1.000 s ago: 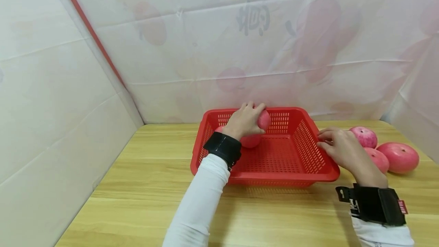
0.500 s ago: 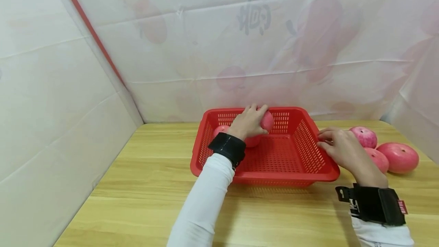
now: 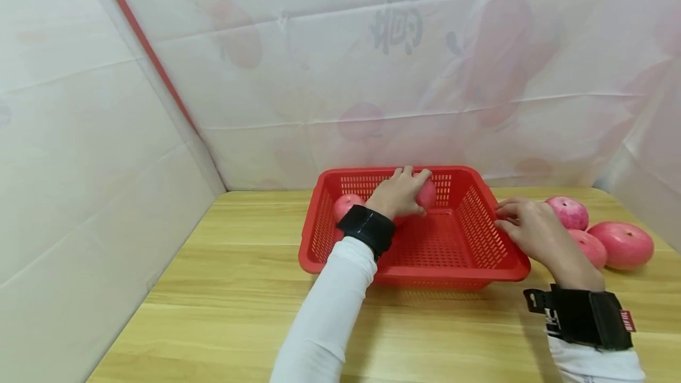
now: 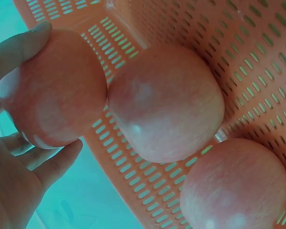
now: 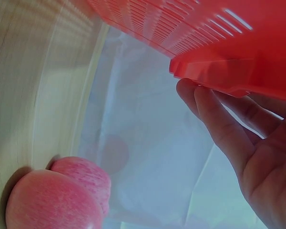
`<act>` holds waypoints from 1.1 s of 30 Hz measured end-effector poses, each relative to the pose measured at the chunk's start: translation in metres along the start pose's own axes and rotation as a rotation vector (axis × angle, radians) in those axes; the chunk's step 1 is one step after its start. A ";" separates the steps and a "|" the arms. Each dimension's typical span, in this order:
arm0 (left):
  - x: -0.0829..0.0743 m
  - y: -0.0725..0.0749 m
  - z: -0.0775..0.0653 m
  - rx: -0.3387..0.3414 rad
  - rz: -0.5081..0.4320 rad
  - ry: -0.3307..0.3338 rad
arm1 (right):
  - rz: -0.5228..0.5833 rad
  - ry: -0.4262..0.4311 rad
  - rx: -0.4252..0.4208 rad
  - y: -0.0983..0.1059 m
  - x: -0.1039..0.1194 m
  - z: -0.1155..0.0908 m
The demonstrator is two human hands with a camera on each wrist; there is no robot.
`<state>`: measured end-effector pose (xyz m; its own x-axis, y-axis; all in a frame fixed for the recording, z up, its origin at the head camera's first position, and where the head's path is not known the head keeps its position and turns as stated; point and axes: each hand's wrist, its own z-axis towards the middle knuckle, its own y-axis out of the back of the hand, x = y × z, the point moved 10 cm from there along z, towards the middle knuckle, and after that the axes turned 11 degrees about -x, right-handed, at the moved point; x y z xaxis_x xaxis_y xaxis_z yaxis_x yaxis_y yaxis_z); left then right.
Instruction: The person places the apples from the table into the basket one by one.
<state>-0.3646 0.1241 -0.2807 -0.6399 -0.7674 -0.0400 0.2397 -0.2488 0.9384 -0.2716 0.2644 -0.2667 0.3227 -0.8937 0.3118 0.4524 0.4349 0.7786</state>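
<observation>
My left hand (image 3: 396, 195) grips a pinkish-red apple (image 3: 427, 195) inside a red slotted plastic basket (image 3: 415, 275). In the left wrist view the fingers and thumb wrap the held apple (image 4: 62, 90), which lies against a second apple (image 4: 167, 102). A third apple (image 4: 236, 186) sits at the lower right there; in the head view one apple (image 3: 348, 205) shows at the basket's left and the other is mostly behind the hand. My right hand (image 3: 540, 238) rests its fingertips on the outer side of the basket's right rim; in the right wrist view those fingers (image 5: 219, 119) look fairly straight.
Three more apples stand on the wooden table (image 3: 229, 300) to the right: a back one (image 3: 568, 213), one beside the right wrist (image 3: 589, 247) and a larger one (image 3: 622, 245). A pale fabric wall (image 3: 319, 75) closes the back and sides.
My left hand has moved to the right within the basket, the apple still in its grip. The apple at the basket's left is now more exposed. My right hand stays on the rim.
</observation>
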 end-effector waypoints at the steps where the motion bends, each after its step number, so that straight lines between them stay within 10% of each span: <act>1: -0.001 -0.001 0.001 0.001 -0.005 0.005 | -0.002 0.001 0.000 0.001 0.000 0.000; 25: -0.024 -0.031 0.001 0.206 0.016 -0.051 | 0.005 -0.001 -0.001 0.003 0.002 -0.004; 33: -0.027 -0.019 0.004 0.100 -0.013 -0.101 | -0.008 0.029 -0.024 0.004 0.004 -0.002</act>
<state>-0.3551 0.1516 -0.2959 -0.7140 -0.6998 -0.0222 0.1600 -0.1940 0.9679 -0.2665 0.2629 -0.2633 0.3424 -0.8937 0.2898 0.4748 0.4307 0.7675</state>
